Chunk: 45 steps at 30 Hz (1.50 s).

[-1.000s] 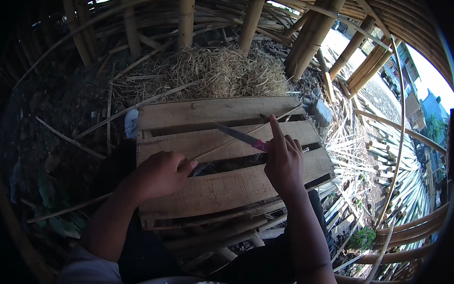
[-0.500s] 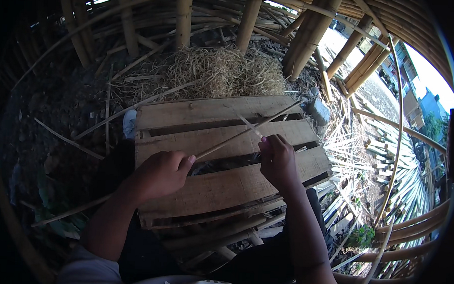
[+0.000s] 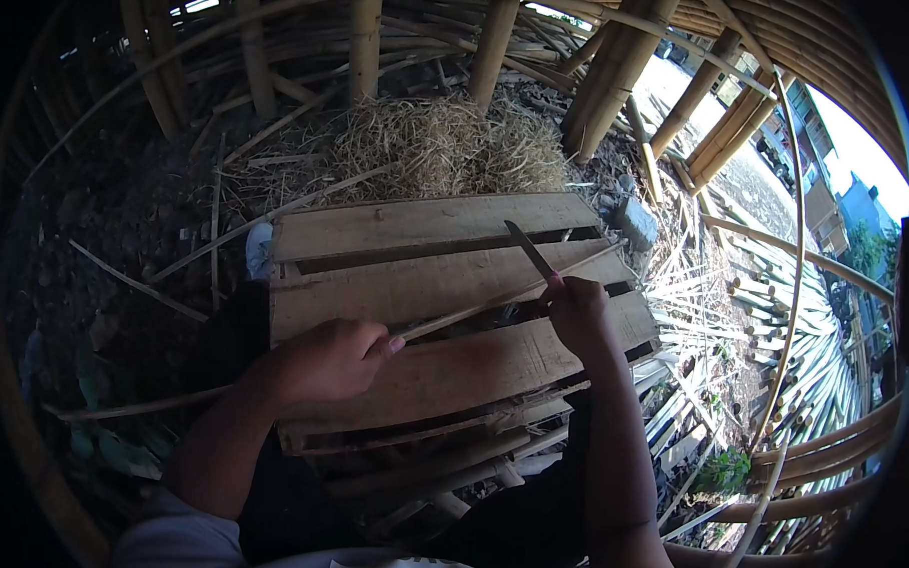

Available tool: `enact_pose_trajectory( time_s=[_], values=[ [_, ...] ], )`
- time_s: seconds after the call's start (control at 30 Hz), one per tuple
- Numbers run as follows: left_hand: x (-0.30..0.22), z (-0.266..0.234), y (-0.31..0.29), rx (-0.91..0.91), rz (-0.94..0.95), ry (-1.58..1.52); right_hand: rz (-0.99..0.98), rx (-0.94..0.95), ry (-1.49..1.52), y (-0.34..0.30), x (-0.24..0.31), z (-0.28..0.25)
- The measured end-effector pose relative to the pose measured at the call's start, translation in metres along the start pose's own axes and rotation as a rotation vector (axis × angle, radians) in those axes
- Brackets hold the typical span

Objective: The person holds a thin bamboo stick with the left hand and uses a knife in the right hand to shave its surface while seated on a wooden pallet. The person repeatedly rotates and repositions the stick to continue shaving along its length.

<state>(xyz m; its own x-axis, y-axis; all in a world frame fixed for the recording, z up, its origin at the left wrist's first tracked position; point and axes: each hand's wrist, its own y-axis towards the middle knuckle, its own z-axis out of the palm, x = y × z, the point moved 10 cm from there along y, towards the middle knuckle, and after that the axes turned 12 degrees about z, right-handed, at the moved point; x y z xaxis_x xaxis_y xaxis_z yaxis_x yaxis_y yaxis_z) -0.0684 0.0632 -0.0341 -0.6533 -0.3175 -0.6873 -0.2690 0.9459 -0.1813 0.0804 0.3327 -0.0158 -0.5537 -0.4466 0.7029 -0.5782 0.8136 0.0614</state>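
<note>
My left hand (image 3: 337, 362) is closed around a long, thin bamboo strip (image 3: 453, 316). One end of the strip reaches up and right over the slatted wooden table (image 3: 375, 269); the other runs out past my left forearm toward the ground. In my right hand (image 3: 580, 310) is a knife (image 3: 529, 249), its blade pointing up and to the left. The blade's lower part lies close to the strip near my right fingers; whether they touch I cannot tell. The knife's handle is hidden in my fist.
A heap of pale shavings (image 3: 449, 149) lies behind the table. Bamboo posts (image 3: 622, 75) stand at the back. To the right, many cut bamboo poles (image 3: 812, 357) are spread on the ground. A grey block (image 3: 637, 224) sits by the table's far right corner.
My right hand has moved slightly right and down with the knife, whose blade now shows its dark flat side. The strip's far end has swung lower and to the right.
</note>
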Motion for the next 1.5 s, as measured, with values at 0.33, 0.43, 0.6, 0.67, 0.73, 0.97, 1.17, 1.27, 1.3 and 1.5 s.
enact_pose_trajectory(
  time_s=[0.33,0.43,0.6,0.67,0.73,0.97,1.17,1.27,1.3,1.5],
  values=[
    [-0.006,-0.003,0.004,-0.036,0.065,0.048,-0.039,-0.117,-0.366,0.054,-0.047,-0.02],
    [0.0,0.0,0.002,-0.002,0.025,0.067,0.407,0.112,-0.154,0.043,-0.064,-0.007],
    [-0.001,0.006,0.006,0.024,0.036,0.056,0.348,0.157,-0.125,0.044,-0.075,-0.001],
    [0.001,0.007,0.006,0.018,0.038,0.056,0.385,0.225,-0.137,0.03,-0.059,0.007],
    [0.005,0.007,0.006,0.006,0.036,0.06,0.412,0.347,-0.166,0.005,-0.029,0.028],
    [-0.007,0.006,0.012,0.002,0.051,0.063,0.472,0.123,-0.318,0.046,-0.064,-0.02],
    [-0.016,-0.002,0.003,-0.111,0.082,0.148,0.39,0.02,-0.352,0.054,-0.054,-0.028],
    [-0.017,0.001,0.0,-0.124,0.092,0.194,0.505,0.043,-0.272,0.048,-0.062,-0.024],
    [-0.017,0.002,0.001,-0.13,0.106,0.217,0.501,0.035,-0.274,0.044,-0.062,-0.024],
    [-0.018,0.015,-0.001,-0.119,0.153,0.284,0.498,0.144,-0.291,0.025,-0.051,-0.011]
  ],
)
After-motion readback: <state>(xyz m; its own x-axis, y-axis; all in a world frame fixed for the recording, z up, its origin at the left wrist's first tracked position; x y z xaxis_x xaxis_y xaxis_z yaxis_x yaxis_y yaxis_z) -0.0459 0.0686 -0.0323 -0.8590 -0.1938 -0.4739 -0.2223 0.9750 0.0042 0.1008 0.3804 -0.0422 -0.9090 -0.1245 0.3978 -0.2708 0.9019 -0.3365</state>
